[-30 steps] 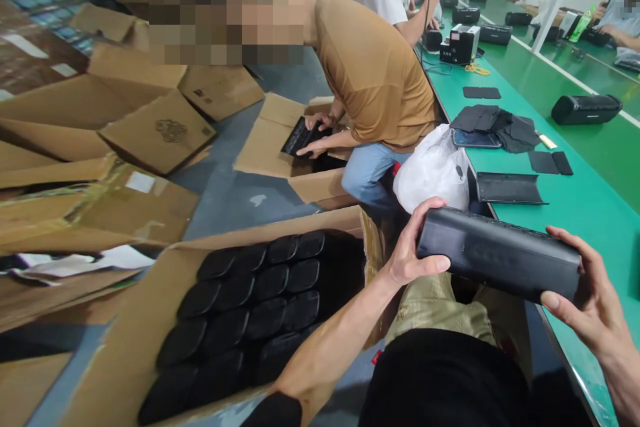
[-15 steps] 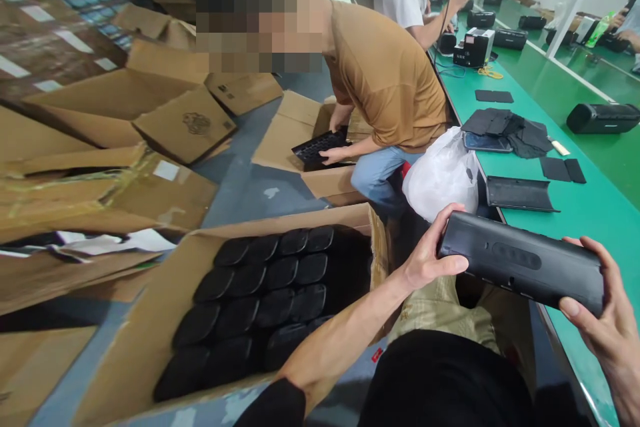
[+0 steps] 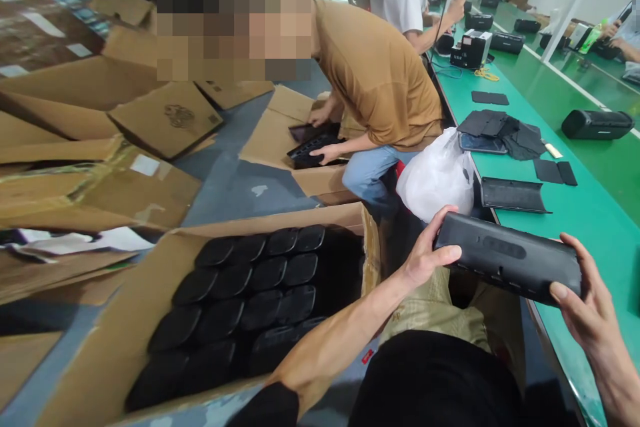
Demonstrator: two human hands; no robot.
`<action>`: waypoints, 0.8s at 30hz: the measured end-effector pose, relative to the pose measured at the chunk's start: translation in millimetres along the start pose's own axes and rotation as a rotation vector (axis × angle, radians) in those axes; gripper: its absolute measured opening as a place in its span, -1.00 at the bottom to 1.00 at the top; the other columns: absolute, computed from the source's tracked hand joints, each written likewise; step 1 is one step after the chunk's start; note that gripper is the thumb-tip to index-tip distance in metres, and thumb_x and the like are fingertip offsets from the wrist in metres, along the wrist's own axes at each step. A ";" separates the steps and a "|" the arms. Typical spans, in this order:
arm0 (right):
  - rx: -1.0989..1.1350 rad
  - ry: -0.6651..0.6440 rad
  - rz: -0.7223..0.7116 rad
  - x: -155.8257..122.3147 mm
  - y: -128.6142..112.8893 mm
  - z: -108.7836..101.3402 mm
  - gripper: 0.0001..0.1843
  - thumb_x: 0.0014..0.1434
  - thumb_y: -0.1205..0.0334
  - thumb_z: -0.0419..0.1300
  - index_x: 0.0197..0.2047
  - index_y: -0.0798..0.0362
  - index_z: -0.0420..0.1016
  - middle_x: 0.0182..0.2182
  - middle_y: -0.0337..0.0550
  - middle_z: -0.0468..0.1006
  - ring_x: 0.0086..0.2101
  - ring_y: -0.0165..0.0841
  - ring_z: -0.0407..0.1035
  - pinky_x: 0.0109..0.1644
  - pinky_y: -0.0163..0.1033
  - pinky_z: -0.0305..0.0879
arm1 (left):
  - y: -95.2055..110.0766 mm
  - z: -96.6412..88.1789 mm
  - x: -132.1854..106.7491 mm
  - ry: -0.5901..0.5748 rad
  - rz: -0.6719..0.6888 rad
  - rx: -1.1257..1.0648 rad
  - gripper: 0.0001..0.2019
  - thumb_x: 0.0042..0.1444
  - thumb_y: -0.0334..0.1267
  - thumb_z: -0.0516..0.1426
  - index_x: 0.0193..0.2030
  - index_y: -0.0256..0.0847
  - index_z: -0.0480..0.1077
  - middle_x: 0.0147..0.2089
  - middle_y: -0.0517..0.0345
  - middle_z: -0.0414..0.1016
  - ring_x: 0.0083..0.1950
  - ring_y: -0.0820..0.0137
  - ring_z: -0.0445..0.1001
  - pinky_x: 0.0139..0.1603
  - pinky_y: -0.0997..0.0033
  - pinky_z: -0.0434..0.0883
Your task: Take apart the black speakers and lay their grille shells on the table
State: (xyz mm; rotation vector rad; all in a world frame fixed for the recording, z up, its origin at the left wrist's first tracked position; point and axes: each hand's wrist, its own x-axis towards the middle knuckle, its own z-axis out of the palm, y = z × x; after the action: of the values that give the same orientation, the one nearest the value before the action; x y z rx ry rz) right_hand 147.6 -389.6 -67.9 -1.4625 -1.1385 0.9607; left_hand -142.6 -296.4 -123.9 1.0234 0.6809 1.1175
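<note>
I hold a long black speaker housing by its two ends, level, above my lap and the edge of the green table. My left hand grips the left end with thumb on top. My right hand wraps round the right end. An oval panel on the housing faces me. Below my left forearm an open cardboard box holds several rows of the same black housings standing on end.
A person in a brown shirt bends over another carton with a black tray. A white plastic bag hangs at the table edge. Black panels, a curved black shell and a finished speaker lie on the table. Flattened cartons pile at left.
I have turned the housing in my hands so its oval panel faces me, and it sits slightly lower. The person in brown has shifted the black tray in the carton.
</note>
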 end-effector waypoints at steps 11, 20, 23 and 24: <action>0.053 -0.173 0.203 31.4 -2.4 -17.1 0.04 0.15 -0.31 0.43 0.57 -0.27 0.16 0.33 -0.01 0.49 0.25 0.03 0.44 0.33 0.18 0.35 | 6.9 -2.1 0.4 0.025 -0.100 0.014 -0.19 0.03 0.21 0.40 0.34 -0.19 0.42 0.13 -0.01 0.59 0.16 0.09 0.51 0.26 0.14 0.40; 0.107 -0.048 0.174 24.3 6.2 -10.8 -0.06 0.15 -0.21 0.40 0.52 -0.18 0.25 0.16 0.05 0.60 0.14 0.11 0.51 0.25 0.22 0.43 | 13.4 4.7 -0.6 -0.079 -0.130 -0.080 -0.01 -0.08 0.05 0.50 0.49 -0.07 0.29 0.25 -0.01 0.54 0.26 0.07 0.47 0.30 0.13 0.36; 0.106 -0.053 0.188 22.7 11.3 -16.1 -0.09 0.19 -0.21 0.37 0.52 -0.22 0.24 0.16 0.02 0.59 0.14 0.09 0.51 0.23 0.17 0.46 | 11.5 5.1 0.5 -0.071 -0.061 -0.055 -0.02 -0.13 0.03 0.51 0.45 -0.10 0.33 0.20 0.01 0.55 0.20 0.09 0.50 0.27 0.14 0.37; 0.094 -0.078 0.201 25.2 13.6 -18.3 -0.09 0.20 -0.22 0.36 0.53 -0.23 0.22 0.16 0.02 0.58 0.14 0.08 0.51 0.23 0.16 0.46 | 10.4 4.5 2.0 -0.056 -0.050 -0.043 -0.04 -0.14 0.04 0.51 0.43 -0.11 0.36 0.17 0.02 0.56 0.16 0.10 0.51 0.25 0.15 0.38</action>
State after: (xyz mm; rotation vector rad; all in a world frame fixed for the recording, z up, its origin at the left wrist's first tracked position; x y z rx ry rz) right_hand 173.4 -370.1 -78.2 -1.4939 -1.0012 1.2032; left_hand -142.2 -295.0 -112.5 0.9927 0.6318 1.0525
